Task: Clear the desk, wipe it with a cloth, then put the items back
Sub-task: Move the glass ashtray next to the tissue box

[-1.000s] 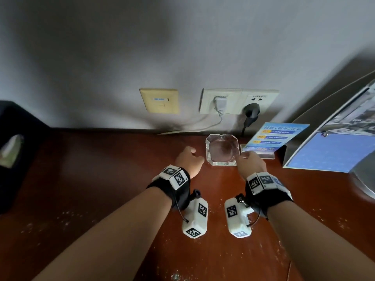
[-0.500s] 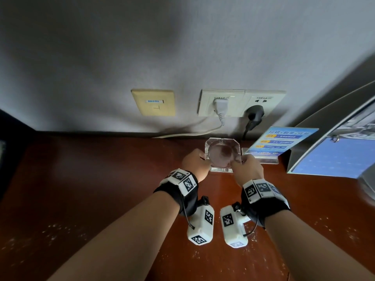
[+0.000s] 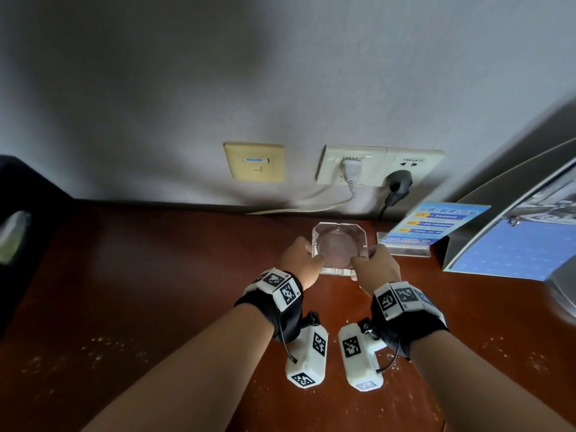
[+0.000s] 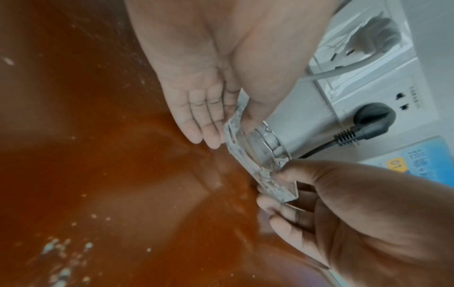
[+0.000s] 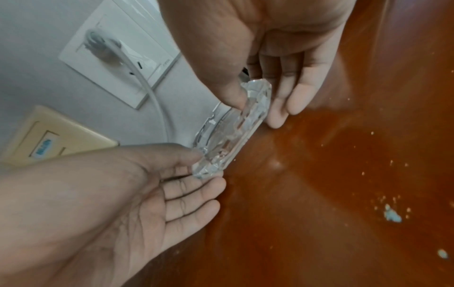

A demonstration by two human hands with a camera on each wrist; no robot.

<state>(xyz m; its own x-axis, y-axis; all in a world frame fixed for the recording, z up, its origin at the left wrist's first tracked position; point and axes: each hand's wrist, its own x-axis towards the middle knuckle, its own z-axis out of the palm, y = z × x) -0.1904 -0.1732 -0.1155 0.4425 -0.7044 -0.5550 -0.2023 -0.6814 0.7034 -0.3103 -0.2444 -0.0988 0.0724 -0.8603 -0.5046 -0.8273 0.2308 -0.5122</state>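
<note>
Evidently early clearing: left hand (image 3: 299, 260) and right hand (image 3: 378, 266) pinch the ashtray (image 3: 338, 246) at twelve o'clock. Card (image 3: 436, 222) at one o'clock, wiping and returning remain.

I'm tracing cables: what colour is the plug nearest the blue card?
Black; the plug shows best in the left wrist view.

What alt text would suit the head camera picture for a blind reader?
The left hand and right hand grip a clear glass ashtray by opposite sides over a reddish-brown desk dotted with white specks. Wall sockets sit behind it; a blue leaflet stands to its right.
</note>
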